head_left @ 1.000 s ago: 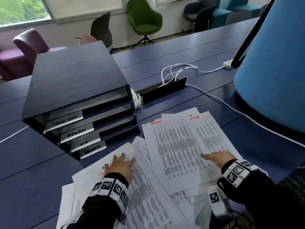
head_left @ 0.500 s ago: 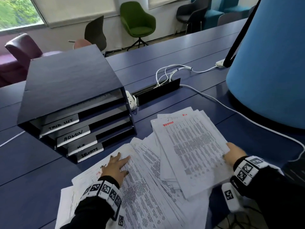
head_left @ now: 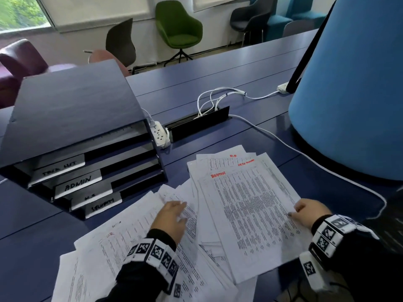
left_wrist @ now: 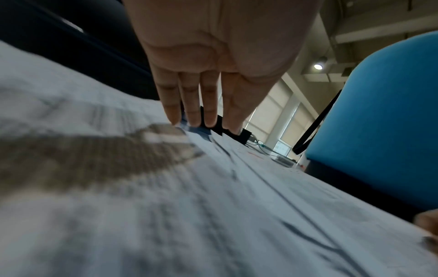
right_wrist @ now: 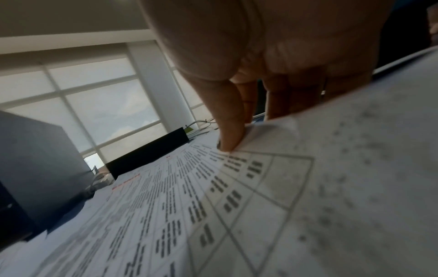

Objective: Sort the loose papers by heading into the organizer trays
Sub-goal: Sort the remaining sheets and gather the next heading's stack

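Here, loose white printed papers (head_left: 165, 247) fan across the dark blue table (head_left: 250, 131), just right of the dark four-tier organizer with labelled trays (head_left: 72, 131).

The right hand (head_left: 309, 212) pinches the right edge of the top red-headed sheet (head_left: 250, 214), thumb on top, edge lifted; the left hand (head_left: 172, 219) lies flat, fingers (left_wrist: 189, 105) straight, on the pile. Bare tabletop lies beyond the sheets.

Green chair (head_left: 179, 29), white power strip (head_left: 159, 136)

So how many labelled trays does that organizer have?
4, stacked in the organizer: top tray, ADMIN tray, third tray, bottom tray.
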Available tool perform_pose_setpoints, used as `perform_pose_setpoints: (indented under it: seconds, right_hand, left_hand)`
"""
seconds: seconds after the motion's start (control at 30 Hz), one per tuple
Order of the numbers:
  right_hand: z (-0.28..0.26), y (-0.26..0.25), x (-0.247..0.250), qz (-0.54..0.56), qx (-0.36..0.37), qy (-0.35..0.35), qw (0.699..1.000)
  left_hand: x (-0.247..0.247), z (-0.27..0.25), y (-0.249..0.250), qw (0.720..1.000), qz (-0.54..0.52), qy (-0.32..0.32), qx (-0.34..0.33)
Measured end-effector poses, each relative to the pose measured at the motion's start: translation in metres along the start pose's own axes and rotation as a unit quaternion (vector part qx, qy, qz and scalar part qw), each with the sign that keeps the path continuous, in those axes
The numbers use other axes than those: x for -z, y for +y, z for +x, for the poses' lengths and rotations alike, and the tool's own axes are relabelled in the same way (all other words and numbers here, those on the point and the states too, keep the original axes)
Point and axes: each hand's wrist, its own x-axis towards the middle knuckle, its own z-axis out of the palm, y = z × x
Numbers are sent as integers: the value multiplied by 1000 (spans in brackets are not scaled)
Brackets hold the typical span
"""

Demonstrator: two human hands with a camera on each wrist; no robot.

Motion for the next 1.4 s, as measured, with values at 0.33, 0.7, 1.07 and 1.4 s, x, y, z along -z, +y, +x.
perform_pose_setpoints:
  seconds: [0.33,0.7,1.07,1.4]
  right_hand:
    - [30,9,24,149,12,-5,989]
    - [52,-2,14,142,61,-41,987]
    - [81,25,24,254,43,-2,966]
    - [88,50,35,330,30,63,941]
  left_hand:
    - [-34,24,39,997,61,-37,4]
    - [-51,32,52,992,119,-18,47]
    - [-55,45,59,984,-33,83,157]
    - [-63,48,68,995,-15,35,97]
